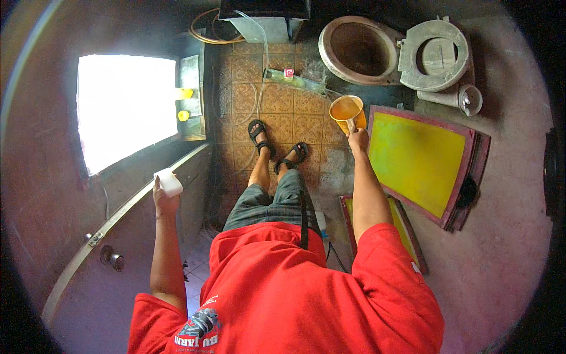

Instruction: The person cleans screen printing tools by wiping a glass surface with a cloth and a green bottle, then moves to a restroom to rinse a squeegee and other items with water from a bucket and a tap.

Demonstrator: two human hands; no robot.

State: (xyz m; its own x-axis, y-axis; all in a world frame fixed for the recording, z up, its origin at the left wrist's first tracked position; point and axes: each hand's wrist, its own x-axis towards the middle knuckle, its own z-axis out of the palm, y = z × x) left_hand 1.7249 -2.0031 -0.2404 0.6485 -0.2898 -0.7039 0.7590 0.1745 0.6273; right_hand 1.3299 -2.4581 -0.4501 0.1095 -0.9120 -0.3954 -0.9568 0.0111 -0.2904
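Observation:
My left hand (164, 202) is raised at the left, beside the edge of the door. Its fingers are closed around a smooth white piece (169, 182) with rounded corners, whose kind I cannot make out. On the other side, my right hand (358, 140) grips the handle of an orange dipper (338, 123). The dipper's round mouth faces up, and brownish-orange liquid seems to be inside. It is held out over the tiled floor, close to the corner of a yellow mesh screen frame (418, 159).
A stained toilet bowl (326, 56) and a grey toilet seat (408, 62) are at the far right. A second screen frame (420, 259) leans nearby. Clear hoses (265, 59) cross the brown tiles (277, 97). The door (127, 215) stands left, below a bright white opening (127, 112).

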